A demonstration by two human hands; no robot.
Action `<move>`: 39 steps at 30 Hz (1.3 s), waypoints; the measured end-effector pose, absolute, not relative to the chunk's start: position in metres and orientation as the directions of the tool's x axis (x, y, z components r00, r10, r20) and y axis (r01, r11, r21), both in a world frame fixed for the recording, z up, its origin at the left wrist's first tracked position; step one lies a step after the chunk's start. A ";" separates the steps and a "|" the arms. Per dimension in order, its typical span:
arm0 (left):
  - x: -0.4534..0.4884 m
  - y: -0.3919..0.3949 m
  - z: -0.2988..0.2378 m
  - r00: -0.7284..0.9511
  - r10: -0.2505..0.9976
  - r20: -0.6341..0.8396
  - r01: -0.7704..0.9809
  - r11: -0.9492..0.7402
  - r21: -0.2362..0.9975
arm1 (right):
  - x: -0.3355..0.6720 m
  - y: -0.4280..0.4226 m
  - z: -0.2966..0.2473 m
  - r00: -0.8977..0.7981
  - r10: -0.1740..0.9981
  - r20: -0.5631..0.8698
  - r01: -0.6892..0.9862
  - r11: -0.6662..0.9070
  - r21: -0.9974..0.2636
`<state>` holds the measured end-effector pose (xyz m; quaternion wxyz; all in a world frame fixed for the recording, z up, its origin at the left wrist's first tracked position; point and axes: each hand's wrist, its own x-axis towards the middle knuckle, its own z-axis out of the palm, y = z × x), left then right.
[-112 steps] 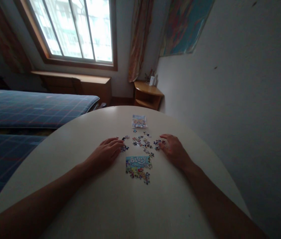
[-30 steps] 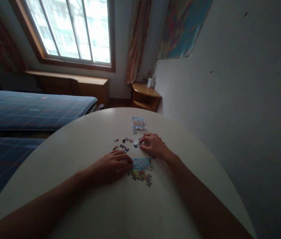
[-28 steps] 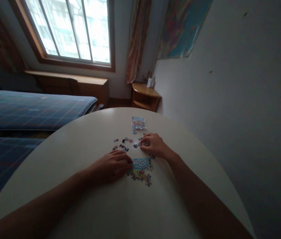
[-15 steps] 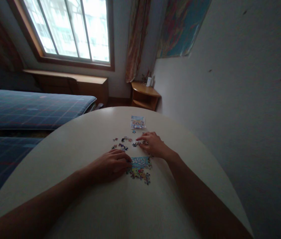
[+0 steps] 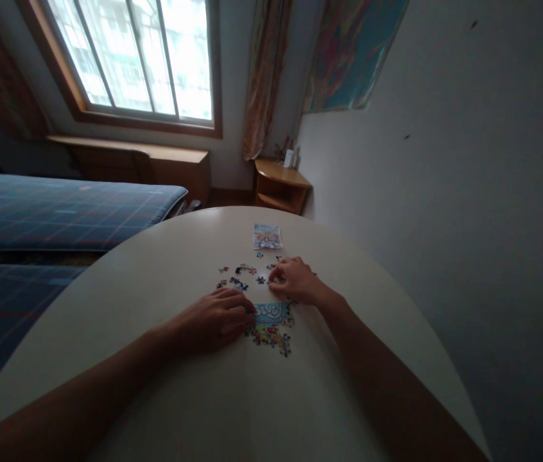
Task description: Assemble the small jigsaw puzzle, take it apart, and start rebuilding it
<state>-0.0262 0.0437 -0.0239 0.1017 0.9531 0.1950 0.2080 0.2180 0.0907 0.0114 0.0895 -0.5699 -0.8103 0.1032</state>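
Note:
A partly joined jigsaw puzzle [image 5: 271, 314], blue with white lettering along its far side and many-coloured nearer me, lies on the table with an uneven near edge. My left hand [image 5: 223, 316] rests at its left edge, fingers lying together and fingertips touching the puzzle. Beyond it, my right hand [image 5: 295, 280] curls over loose pieces, thumb and forefinger drawn together around what looks like a jigsaw piece, mostly hidden by the fingers. Just left of those fingertips sits a dark loose piece [image 5: 260, 280]. Several more loose pieces [image 5: 239, 283] are scattered to the left.
A small picture packet [image 5: 267, 237] lies farther back on the round white table [image 5: 180, 256]. A bed with a blue plaid cover [image 5: 69, 212] is at the left, a white wall [image 5: 396, 192] at the right. Behind the table stands a wooden corner shelf [image 5: 281, 173].
My right hand's fingers have drawn in and slightly right, curling from a spread pose and uncovering loose pieces near them. My left hand stays at the puzzle's edge.

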 end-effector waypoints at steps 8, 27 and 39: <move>-0.025 0.044 -0.023 0.825 0.409 0.389 0.321 -0.907 0.272 | 0.233 0.096 0.016 -0.382 0.924 -0.010 0.898 0.369 -0.237; -0.026 0.044 -0.024 0.830 0.404 0.384 0.315 -0.908 0.275 | 0.261 0.102 0.037 -0.208 0.971 -0.119 0.950 0.172 -0.259; -0.023 0.043 -0.022 0.831 0.407 0.379 0.314 -0.906 0.285 | 0.270 0.106 0.032 -0.161 0.974 -0.161 0.957 0.115 -0.265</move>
